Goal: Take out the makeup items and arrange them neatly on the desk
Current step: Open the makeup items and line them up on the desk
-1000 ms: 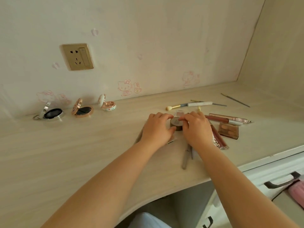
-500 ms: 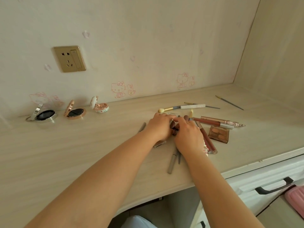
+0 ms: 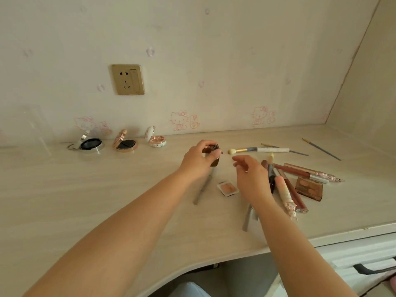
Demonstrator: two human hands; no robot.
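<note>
A small brown compact [image 3: 212,154] is held above the desk [image 3: 107,189] by the left hand [image 3: 199,159], the fingers and thumb curled round it; it appears to be hinged open, though blur hides the detail. The right hand [image 3: 250,179] is raised just beside it, apart from it, with the fingers loosely spread and nothing gripped.

Along the back edge of the desk, toward the left, three open compacts are lined up against the wall: a silver one [image 3: 90,143], a rose-gold one [image 3: 125,143] and a small white one [image 3: 155,139]. Under and between the hands a grey pencil [image 3: 202,188] and a small square pan [image 3: 228,188] are seen lying flat. To the right a heap of tubes and pens [image 3: 289,185] is piled, with a brown palette [image 3: 308,188] touching its right side. Behind the heap, a sponge applicator [image 3: 242,150] and a white stick [image 3: 273,149] are laid end to end, and a thin brush [image 3: 321,148] is set well apart toward the back right corner. A socket [image 3: 128,79] is fixed on the wall.
</note>
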